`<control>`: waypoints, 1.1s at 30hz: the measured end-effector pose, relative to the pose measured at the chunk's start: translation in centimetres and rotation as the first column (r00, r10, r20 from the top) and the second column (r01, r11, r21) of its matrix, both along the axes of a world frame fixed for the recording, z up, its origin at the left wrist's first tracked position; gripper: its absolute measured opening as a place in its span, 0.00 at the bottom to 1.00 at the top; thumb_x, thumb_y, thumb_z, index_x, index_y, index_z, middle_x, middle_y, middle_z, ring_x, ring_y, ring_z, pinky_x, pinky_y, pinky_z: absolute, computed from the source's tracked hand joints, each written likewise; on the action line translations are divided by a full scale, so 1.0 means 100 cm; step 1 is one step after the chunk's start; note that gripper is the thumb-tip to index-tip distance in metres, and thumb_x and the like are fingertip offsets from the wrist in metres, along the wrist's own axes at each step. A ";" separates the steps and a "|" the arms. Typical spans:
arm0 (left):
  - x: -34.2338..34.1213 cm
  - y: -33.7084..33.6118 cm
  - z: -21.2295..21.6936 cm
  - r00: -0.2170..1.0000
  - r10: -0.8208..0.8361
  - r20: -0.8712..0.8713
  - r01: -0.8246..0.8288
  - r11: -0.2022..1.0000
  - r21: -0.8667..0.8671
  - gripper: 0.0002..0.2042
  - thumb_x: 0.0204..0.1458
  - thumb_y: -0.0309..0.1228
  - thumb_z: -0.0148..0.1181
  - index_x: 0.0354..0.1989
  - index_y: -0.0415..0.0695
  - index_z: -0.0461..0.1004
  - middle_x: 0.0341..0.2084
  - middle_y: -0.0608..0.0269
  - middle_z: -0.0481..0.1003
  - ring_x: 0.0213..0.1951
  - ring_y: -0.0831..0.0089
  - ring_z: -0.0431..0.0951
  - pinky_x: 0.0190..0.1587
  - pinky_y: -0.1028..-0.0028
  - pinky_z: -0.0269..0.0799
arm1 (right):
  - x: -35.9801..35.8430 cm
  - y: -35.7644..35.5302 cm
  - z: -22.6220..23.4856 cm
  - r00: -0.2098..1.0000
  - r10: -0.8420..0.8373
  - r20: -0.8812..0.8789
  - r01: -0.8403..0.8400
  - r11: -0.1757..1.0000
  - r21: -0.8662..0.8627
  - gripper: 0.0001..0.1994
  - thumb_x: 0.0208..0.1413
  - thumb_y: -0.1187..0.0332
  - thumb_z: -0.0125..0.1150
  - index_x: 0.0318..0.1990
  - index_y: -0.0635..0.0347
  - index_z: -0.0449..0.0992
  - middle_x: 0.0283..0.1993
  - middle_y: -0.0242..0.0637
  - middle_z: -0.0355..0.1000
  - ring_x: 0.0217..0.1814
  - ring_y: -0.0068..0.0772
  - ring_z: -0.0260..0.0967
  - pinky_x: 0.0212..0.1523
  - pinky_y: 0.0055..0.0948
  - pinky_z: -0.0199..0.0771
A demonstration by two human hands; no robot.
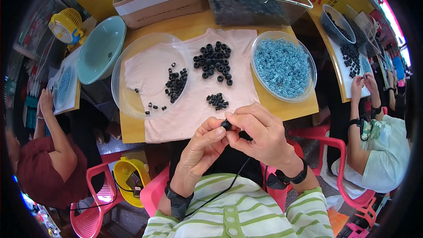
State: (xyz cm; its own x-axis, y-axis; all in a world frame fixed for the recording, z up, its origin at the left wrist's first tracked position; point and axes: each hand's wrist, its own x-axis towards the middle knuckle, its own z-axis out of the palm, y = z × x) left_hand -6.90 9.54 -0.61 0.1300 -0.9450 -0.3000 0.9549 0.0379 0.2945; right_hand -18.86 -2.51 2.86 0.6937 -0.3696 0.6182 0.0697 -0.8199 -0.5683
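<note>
My left hand (203,144) and my right hand (263,137) meet just off the table's near edge. Between their fingertips they pinch a small black round part (226,124); anything else in the fingers is too small to make out. Just beyond them, a little heap of tiny black pieces (217,101) lies on a pink cloth (198,125). Farther back on the cloth is a cluster of larger round black parts (213,60) with holes. Left of it, more small black pieces (176,83) sit in a shallow clear round tray (116,81).
At the right stands a round tub (254,68) full of tiny blue pieces. Behind are a clear bin (255,11) of black parts and a cardboard box (161,2). A green basin (99,50) and yellow fan (66,25) stand left. Other people work at both sides.
</note>
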 end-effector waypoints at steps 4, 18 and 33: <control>-0.002 -0.004 -0.003 0.999 -0.045 0.002 0.045 0.999 0.003 0.04 0.55 0.22 0.61 0.35 0.46 0.76 0.37 0.65 0.78 0.42 0.76 0.78 0.52 0.74 0.72 | -0.004 -0.004 -0.005 0.999 0.010 0.035 -0.008 0.998 -0.067 0.16 0.38 0.80 0.67 0.39 0.66 0.76 0.35 0.39 0.73 0.33 0.38 0.73 0.30 0.29 0.76; 0.080 -0.008 0.014 -0.041 -0.013 0.999 -0.510 0.860 -0.010 0.08 0.56 0.25 0.62 0.42 0.36 0.79 0.33 0.63 0.79 0.36 0.80 0.77 0.41 0.81 0.71 | 0.053 -0.139 0.066 0.946 -0.173 -0.275 0.198 0.978 0.064 0.12 0.48 0.66 0.68 0.37 0.64 0.78 0.27 0.37 0.75 0.25 0.27 0.70 0.28 0.27 0.70; 0.141 -0.047 -0.006 -0.573 -0.156 0.804 -0.298 0.954 -0.028 0.10 0.50 0.21 0.60 0.41 0.37 0.79 0.38 0.54 0.76 0.42 0.57 0.75 0.46 0.67 0.71 | 0.073 -0.154 0.086 0.856 -0.439 -0.273 0.427 0.898 -0.105 0.15 0.55 0.59 0.62 0.42 0.63 0.80 0.39 0.42 0.79 0.40 0.37 0.77 0.42 0.33 0.74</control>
State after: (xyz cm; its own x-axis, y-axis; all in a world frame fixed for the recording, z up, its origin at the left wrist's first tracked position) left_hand 7.22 4.84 -1.20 0.4361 -0.8453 0.3087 -0.7835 -0.1879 0.5924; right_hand -11.53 -17.86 11.50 0.6161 -0.6530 0.4405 -0.4558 -0.7517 -0.4767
